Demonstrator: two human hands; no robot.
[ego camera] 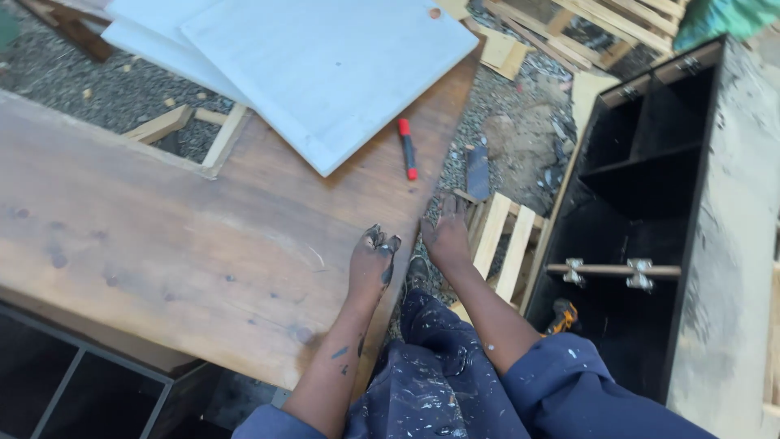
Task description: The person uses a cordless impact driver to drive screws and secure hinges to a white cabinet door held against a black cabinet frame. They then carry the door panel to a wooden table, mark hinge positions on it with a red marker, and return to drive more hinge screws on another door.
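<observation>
Paint-stained hands at the right edge of the brown wooden worktop (162, 244).
Left hand (372, 264) rests loosely curled on the edge, right hand (445, 236) hangs empty beyond it; wet paint may smear the wood, and a nudge could roll the red marker pen (406, 149) off.

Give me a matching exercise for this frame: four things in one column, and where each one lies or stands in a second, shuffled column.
Things:
1. red marker
2. white panels
3. left hand
4. black cabinet

Places:
A. stands on the ground at the right, a wooden rod across its opening
B. stacked on the far end of the brown wooden board
C. rests on the near right edge of the brown wooden board
D. lies on the board just beside the corner of the white panels

Pairs: 1-D, 2-B, 3-C, 4-A
</observation>
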